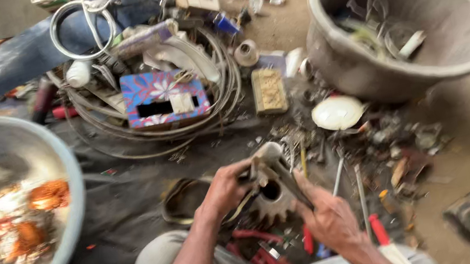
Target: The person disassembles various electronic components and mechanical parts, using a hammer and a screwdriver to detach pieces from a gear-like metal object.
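Over littered ground, left hand [222, 189] grips a metal tool [276, 169]; right hand [328, 219] pinches its handle beside a gear [272, 199].

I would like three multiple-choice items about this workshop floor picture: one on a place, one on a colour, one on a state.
1. Where does the big grey bowl with metal scraps stand?
A. upper right
B. lower left
C. between the knees

2. What colours has the patterned box inside the wire coils?
A. green and yellow
B. blue, pink and white
C. plain black

3. What do the left hand and right hand do?
A. rest flat on the ground
B. hold a long-handled tool over a toothed gear
C. lift the box

Answers: 1 A, it stands at the upper right; 2 B, flower print in those colours; 3 B, each hand grips a handle above the gear.
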